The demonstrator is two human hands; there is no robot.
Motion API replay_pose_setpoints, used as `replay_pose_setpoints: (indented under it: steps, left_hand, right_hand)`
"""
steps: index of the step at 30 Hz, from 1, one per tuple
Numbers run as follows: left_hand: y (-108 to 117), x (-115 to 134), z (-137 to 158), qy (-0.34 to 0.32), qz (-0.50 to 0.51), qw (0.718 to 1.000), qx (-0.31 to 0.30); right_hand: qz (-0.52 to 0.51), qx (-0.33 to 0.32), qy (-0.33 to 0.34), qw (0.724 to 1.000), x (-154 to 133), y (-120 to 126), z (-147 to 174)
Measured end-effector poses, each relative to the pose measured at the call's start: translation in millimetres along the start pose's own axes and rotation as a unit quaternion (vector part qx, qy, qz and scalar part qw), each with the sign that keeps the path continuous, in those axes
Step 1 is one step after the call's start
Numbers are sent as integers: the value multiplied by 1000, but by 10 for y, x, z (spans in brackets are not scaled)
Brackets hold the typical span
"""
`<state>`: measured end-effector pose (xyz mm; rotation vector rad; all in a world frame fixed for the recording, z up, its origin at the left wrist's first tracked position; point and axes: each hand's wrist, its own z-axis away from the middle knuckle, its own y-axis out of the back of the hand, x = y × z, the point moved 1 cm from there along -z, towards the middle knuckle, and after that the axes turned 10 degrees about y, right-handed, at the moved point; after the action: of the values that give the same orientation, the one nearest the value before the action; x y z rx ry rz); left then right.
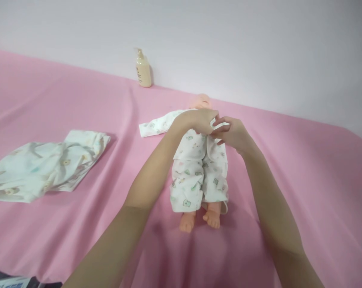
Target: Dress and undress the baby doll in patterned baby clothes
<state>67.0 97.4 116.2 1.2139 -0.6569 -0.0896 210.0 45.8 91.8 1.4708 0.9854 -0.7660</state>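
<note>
A baby doll (213,218) lies on its back, feet toward me, in a white printed long-sleeved shirt (189,146) and matching trousers (187,186). Over the doll's chest, my left hand (204,121) is closed on the shirt's front, its fingertips mostly hidden. My right hand (233,134) meets it from the other side, fingers bent and pinching at the shirt near its front edge. The two hands nearly touch. One shirt sleeve (155,126) stretches out to the left. My left hand and the shirt partly cover the doll's head (203,101).
A pink sheet (109,228) with soft folds covers the surface. To the left lies a crumpled white printed cloth garment (49,166). A cream pump bottle (143,72) stands at the back against the pale wall (243,48). Dark objects (33,281) show at the lower left corner.
</note>
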Motion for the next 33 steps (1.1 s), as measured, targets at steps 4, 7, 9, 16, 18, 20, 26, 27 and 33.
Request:
replay_pose_setpoints:
  steps: [4, 7, 9, 16, 18, 20, 26, 27, 33]
  left_hand:
    - [-5, -16, -14, -31, -5, 1000, 0]
    - [-12, -12, -27, -44, -21, 999, 17]
    - [-15, -6, -26, -47, -18, 998, 27]
    - [-81, 26, -17, 16, -46, 995, 89]
    - [-128, 56, -29, 33, -88, 991, 97]
    - [-178, 106, -39, 42, -121, 985, 119]
    - [-188, 157, -48, 34, -102, 985, 139]
    - [-152, 95, -46, 23, -70, 990, 122]
    - [225, -748, 84, 234, -9, 944, 233]
  right_hand:
    - [14, 5, 17, 1000, -91, 27, 61]
    - [36, -5, 27, 999, -88, -9, 74]
    - [61, -2, 45, 997, -50, -51, 60]
    - [162, 27, 81, 983, 204, -130, -87]
    - [198, 44, 93, 975, 267, -103, -129]
    - [234, 63, 109, 964, 311, -70, -157]
    - [244, 12, 98, 965, 237, 17, -153]
    - [227, 12, 88, 970, 205, 68, -140]
    - [171, 161, -34, 972, 382, 775, -80]
